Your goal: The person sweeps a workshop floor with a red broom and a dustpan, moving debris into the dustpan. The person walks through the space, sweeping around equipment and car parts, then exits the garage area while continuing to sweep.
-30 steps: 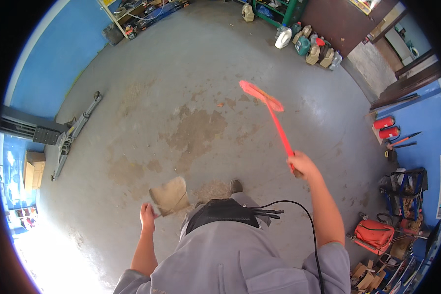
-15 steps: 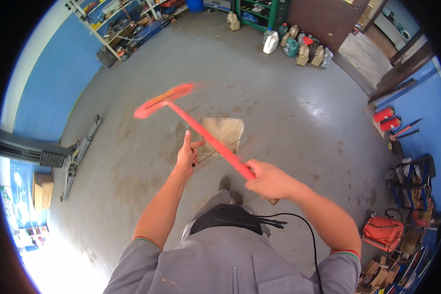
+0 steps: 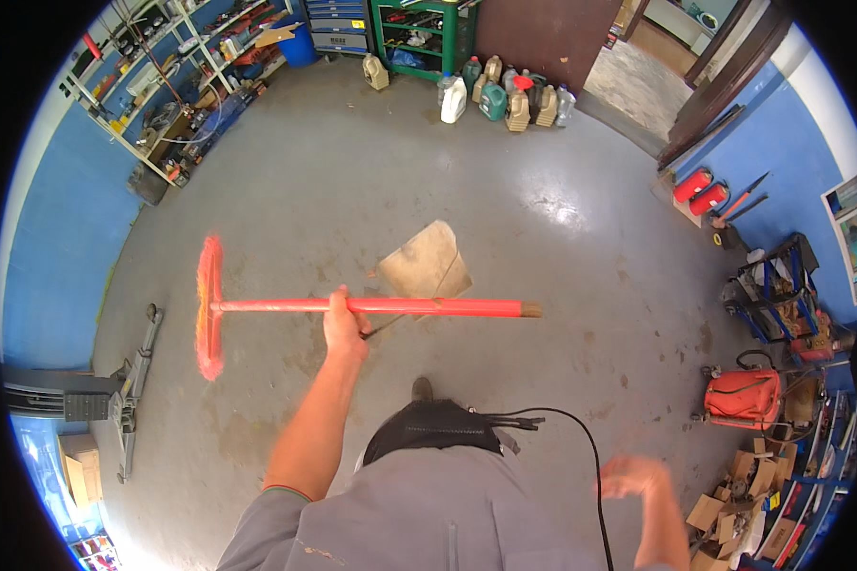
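My left hand [image 3: 345, 324] is closed around the red handle of a push broom [image 3: 400, 305]. The broom lies level across the view, its red and yellow bristled head [image 3: 209, 306] on the left and its worn handle end on the right. In the same hand is the thin dark handle of a dustpan, whose stained beige pan [image 3: 424, 262] shows beyond the broom. My right hand [image 3: 635, 476] is away at the lower right, smeared by motion, with fingers loosely stretched and nothing seen in them.
Several jugs and bottles [image 3: 519, 105] stand by the far door. A floor jack [image 3: 135, 400] is at the left, shelves [image 3: 162, 114] at the far left. On the right are fire extinguishers [image 3: 703, 193], a red machine [image 3: 743, 397] and cardboard boxes [image 3: 733, 509]. A black cord [image 3: 595, 457] hangs beside me.
My right hand has let go of the broom and drawn back to the lower right. My left hand has taken hold of the broom handle, and the broom has swung from slanted to level.
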Motion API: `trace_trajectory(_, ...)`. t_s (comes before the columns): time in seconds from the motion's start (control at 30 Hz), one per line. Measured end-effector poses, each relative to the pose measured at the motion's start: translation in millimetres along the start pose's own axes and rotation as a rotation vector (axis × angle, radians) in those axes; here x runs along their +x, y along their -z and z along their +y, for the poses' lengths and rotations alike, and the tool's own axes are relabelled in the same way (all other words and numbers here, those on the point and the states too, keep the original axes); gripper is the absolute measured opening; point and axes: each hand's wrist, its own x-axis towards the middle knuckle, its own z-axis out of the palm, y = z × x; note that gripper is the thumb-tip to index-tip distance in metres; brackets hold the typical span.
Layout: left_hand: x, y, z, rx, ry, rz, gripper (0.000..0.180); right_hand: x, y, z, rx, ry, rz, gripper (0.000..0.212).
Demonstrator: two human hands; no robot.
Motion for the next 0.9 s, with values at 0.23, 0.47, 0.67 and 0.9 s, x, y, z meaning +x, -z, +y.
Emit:
trace_trajectory(0.23,19.0,-9.8,-36.8,0.268,0.004,0.018,0.038,-18.0,-107.0,-223.2,0.524,1.538,-0.037,0.026)
trace_trajectory(0.47,-0.7,27.8,-60.7,0.461,-0.039,-0.014,0.040,45.3,-9.2,-451.8,-0.167,1.564,0.448,0.039)
trace_trajectory(0.67,35.1,43.9,-96.2,0.555,-0.121,0.032,0.048,194.4,-38.7,-396.1,-0.684,0.807,-0.154,0.074)
trace_trajectory(0.9,57.7,37.6,-103.8,0.760,-0.509,-0.275,0.052,180.3,11.6,-328.1,-0.338,0.956,0.107,0.041)
